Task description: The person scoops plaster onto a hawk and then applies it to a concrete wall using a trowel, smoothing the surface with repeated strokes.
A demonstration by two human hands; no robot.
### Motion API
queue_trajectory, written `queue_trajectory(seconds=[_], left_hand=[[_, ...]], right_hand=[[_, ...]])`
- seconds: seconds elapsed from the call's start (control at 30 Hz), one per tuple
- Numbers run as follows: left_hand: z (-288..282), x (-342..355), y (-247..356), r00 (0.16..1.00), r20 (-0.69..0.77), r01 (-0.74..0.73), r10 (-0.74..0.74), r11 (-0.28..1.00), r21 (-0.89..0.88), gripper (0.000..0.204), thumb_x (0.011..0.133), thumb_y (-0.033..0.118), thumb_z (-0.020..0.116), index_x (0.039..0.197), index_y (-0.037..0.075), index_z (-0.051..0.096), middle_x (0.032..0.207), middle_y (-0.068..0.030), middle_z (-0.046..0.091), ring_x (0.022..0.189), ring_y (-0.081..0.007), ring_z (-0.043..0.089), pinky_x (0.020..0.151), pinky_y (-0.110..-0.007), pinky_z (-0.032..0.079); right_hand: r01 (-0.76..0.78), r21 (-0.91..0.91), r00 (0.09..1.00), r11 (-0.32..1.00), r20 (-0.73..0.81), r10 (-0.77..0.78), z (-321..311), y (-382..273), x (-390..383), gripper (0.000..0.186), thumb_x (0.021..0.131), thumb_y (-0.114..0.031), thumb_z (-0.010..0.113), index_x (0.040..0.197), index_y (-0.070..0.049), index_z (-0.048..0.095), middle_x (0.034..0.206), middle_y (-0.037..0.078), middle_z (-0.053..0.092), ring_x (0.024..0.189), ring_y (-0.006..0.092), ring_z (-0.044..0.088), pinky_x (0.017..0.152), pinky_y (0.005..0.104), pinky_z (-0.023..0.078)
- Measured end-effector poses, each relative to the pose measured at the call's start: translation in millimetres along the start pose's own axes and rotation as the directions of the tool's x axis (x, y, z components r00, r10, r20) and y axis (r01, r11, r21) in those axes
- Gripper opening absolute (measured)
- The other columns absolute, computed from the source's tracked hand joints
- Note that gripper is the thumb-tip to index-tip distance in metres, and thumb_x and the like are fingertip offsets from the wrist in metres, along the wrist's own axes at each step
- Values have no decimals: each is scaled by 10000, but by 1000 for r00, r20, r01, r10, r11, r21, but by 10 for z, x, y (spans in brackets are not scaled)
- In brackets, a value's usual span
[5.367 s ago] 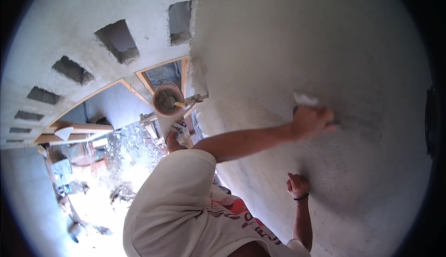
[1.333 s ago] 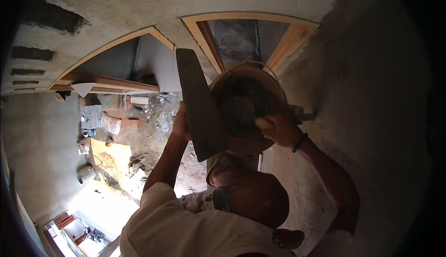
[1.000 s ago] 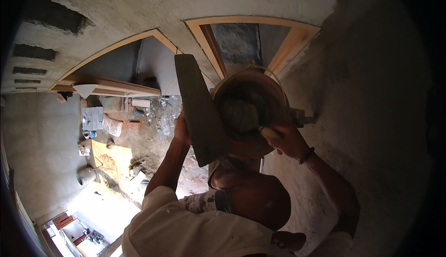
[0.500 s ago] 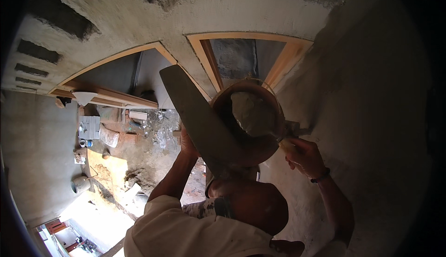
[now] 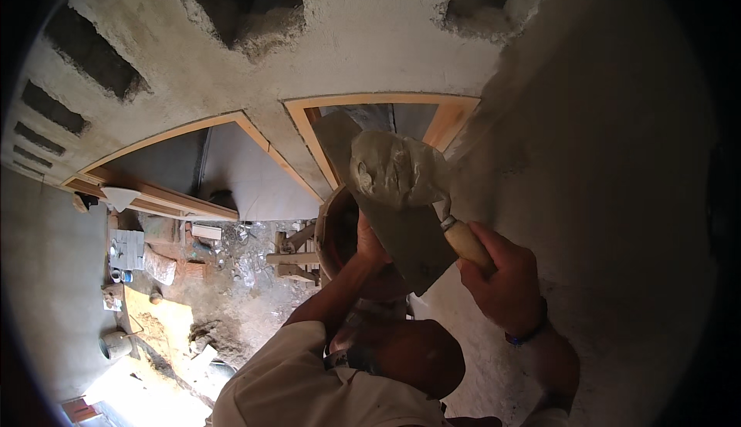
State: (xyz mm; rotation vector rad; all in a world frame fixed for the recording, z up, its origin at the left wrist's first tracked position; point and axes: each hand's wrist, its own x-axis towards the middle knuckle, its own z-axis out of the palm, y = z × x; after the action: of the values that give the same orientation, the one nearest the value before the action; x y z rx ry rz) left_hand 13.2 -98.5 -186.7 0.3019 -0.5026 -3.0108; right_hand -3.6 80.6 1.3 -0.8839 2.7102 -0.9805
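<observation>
My right hand (image 5: 505, 284) is closed round the wooden handle (image 5: 468, 246) of a trowel. Wet grey mortar (image 5: 397, 168) heaps over the trowel's blade and hides most of it. This load lies over the upper part of a long, flat plastering float (image 5: 405, 242); whether blade and float touch, I cannot tell. My left hand (image 5: 372, 243) grips the float from its far side, its fingers mostly hidden behind the board. Behind the float stands a round bucket (image 5: 328, 234), partly covered by the board and my left arm.
Ahead rises a plastered wall (image 5: 370, 64) with dark rectangular recesses (image 5: 239, 3) and wood-framed openings (image 5: 386, 101). Wooden timbers (image 5: 297, 259) jut out beside the bucket. Well below on the left, the floor holds rubble, a sack (image 5: 160, 265) and a pail (image 5: 116, 344).
The trowel has come up out of the bucket carrying mortar and is now over the float. The float has shifted right, across the bucket. The view has tilted upward and turned right.
</observation>
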Motion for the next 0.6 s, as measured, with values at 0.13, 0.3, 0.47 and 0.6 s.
queue_trajectory(seconds=[0.13,0.3,0.47,0.6], left_hand=[[-180,40,-4,997,72,-40,32,993,108,690,884,587,464,1386,120,391,1382,-111,440,1250,-307,437,1071,-468,336],[-458,123,-140,968,147,-231,202,494,838,646,918,557,410,1392,119,376,1379,-113,434,1231,-306,454,1054,-466,359],[-624,114,-201,995,-6,-72,104,726,684,638,923,551,400,1390,117,377,1371,-114,440,1222,-304,463,1043,-464,371],[-702,89,-142,993,-120,60,-4,886,461,631,927,547,393,1388,116,377,1365,-115,445,1214,-302,471,1035,-463,380]], right_hand=[[57,-165,997,985,-43,-65,73,-203,-49,473,763,-138,672,1194,5,538,849,177,617,697,318,636,622,402,499],[138,-212,982,968,-98,-161,156,-134,-63,509,757,-130,680,1220,12,524,830,152,610,690,310,629,597,397,494],[137,124,970,983,-219,-107,132,-35,-8,496,748,-92,688,1206,30,543,897,154,657,767,230,666,681,329,527],[-68,364,977,929,-166,136,11,73,-27,448,761,-85,663,1182,34,568,869,104,671,739,124,634,679,281,518]])
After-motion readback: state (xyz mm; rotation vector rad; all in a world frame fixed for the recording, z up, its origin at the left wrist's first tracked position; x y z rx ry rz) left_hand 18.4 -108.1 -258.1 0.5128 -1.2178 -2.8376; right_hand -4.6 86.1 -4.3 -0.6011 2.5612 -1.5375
